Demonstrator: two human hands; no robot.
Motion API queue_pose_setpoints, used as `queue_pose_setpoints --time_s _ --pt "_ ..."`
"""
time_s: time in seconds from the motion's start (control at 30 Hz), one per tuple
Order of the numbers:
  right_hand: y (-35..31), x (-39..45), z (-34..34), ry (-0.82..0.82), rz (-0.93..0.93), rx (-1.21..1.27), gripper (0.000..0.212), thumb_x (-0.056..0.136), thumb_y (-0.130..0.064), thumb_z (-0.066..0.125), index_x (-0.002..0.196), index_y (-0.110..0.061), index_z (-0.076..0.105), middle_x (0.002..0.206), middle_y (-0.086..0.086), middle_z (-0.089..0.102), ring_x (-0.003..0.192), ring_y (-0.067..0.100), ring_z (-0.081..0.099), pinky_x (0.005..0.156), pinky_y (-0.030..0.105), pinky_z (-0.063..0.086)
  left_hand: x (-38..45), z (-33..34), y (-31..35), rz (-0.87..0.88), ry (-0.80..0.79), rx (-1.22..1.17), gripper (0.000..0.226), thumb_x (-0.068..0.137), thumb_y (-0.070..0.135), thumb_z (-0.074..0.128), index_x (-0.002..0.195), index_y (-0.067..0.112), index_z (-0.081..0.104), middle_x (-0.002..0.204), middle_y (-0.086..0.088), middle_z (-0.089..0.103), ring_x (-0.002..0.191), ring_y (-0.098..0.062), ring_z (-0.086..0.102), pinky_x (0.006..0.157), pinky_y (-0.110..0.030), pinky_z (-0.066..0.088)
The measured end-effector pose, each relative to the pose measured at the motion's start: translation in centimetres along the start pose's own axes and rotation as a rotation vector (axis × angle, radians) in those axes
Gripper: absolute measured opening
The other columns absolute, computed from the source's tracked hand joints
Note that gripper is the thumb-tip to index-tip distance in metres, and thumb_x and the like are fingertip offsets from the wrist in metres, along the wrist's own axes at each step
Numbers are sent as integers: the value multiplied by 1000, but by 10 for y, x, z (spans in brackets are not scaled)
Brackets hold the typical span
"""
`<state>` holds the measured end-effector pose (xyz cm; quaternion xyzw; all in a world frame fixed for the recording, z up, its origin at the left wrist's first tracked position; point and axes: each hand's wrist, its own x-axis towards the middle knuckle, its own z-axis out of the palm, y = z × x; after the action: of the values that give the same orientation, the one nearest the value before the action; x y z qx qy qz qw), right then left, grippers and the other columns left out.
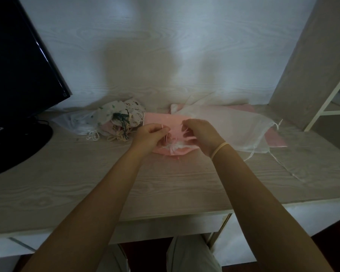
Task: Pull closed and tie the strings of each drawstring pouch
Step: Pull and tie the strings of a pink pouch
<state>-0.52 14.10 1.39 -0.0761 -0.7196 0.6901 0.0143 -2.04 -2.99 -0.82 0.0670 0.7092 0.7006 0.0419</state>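
Note:
A pink drawstring pouch (165, 119) lies on the desk in front of me, its gathered white mouth (176, 147) turned toward me between my hands. My left hand (150, 135) pinches a thin pale string of this pouch, fingers curled. My right hand (199, 132) grips the other string end close to the pouch mouth. A sheer white organza pouch (230, 124) lies flat to the right, its strings trailing over the desk. To the left sits a heap of closed patterned pouches (124, 112) with knotted cords.
A black monitor (18, 65) on a round stand (18, 146) fills the left side. A clear bag (75, 121) lies beside the heap. A shelf upright (306, 61) stands at the right. The desk's front edge (165, 216) runs near my knees.

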Motion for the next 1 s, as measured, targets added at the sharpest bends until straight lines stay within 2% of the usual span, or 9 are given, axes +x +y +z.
queue_pose_setpoints --time_s 0.07,0.17,0.27,0.33,0.4,0.53,0.63,0.83,1.0 --pt "-1 4 -6 82 -62 234 24 91 -18 55 69 -10 56 74 7 58 77 22 56 74 35 47 1 2 0 -8 5 -24 10 93 5 63 95 -2 69 77 -10 69 66 -17 65 66 -26 58" --pt "-6 6 -10 -22 -55 688 33 93 -17 52 61 -12 49 77 10 62 88 26 63 89 37 46 1 4 1 -5 31 -15 12 93 2 62 98 -7 68 78 -12 67 65 -16 64 63 -23 58" --pt "-7 4 -7 -124 -2 904 35 93 -18 53 59 -14 45 59 6 56 65 23 60 76 34 53 3 4 -4 0 57 -8 8 91 3 64 93 -2 70 81 -12 70 68 -15 68 68 -25 60" --pt "-8 1 -6 -149 27 749 38 94 -20 50 60 -18 35 47 1 37 42 15 36 46 22 40 6 5 -7 -13 68 -41 7 91 3 65 91 -2 70 84 -13 70 70 -16 69 70 -26 60" --pt "-6 -2 -6 -120 -5 442 38 95 -19 50 61 -19 32 47 -1 30 38 12 21 38 19 19 6 6 -8 -21 76 -90 8 91 2 64 89 -3 69 83 -13 70 69 -13 69 67 -22 59" --pt "4 -3 -2 48 -185 -384 15 87 -20 62 76 -18 51 68 4 61 47 10 50 46 22 39 6 4 -11 -60 63 -262 12 92 5 63 97 -5 68 90 -14 72 79 -18 71 73 -28 59" --pt "7 -7 1 -57 -256 -750 15 82 -22 66 95 -24 59 87 2 64 73 16 61 67 28 51 6 0 -11 -141 47 -575 12 97 5 54 98 -1 64 84 -10 72 75 -18 73 72 -27 61" --pt "9 -10 0 -15 -425 -1104 9 83 -25 68 89 -22 62 88 -2 61 80 16 58 70 23 40 7 -1 -14 -256 116 -658 30 104 20 41 82 8 58 55 1 51 45 -9 54 41 -18 43" --pt "6 -11 1 40 -426 -1307 23 88 -40 62 92 -18 61 90 3 64 84 23 60 70 28 44 12 -2 -17 -200 86 -407 31 106 21 37 80 11 52 49 7 35 41 -7 34 37 -17 25"
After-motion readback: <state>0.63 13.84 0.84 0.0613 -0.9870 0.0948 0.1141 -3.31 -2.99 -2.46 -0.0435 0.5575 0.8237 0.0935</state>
